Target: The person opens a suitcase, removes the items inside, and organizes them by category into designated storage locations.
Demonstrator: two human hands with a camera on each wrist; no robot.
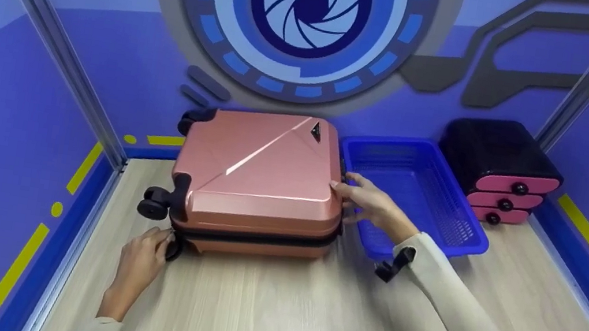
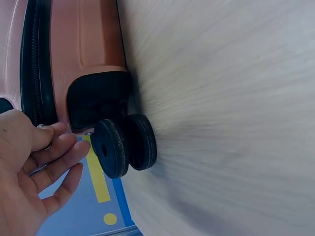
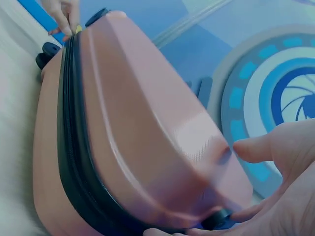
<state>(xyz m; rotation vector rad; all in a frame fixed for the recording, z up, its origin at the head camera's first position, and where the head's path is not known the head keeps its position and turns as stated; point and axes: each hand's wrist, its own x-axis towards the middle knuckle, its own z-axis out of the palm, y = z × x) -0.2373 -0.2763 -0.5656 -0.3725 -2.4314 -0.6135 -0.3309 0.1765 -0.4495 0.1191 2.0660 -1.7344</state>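
Note:
A rose-pink hard-shell suitcase [image 1: 259, 166] lies flat on its side, its black wheels [image 1: 153, 204] facing left. At its near left corner my left hand [image 1: 144, 254] pinches a small metal zipper pull [image 2: 45, 127] between thumb and forefinger, beside a lower pair of wheels [image 2: 123, 146]. The black zipper [image 3: 71, 123] runs round the suitcase's side. On the right end my right hand [image 1: 373, 203] rests with its thumb on the top shell and its other fingers spread along the side, near a black fitting [image 3: 216, 220].
A blue plastic basket [image 1: 459, 213] stands right beside the suitcase, under my right forearm. Farther right is a black box with pink drawers [image 1: 505, 162]. Blue printed walls [image 1: 113, 51] enclose the wood-look tabletop [image 1: 261, 312] at the back and sides.

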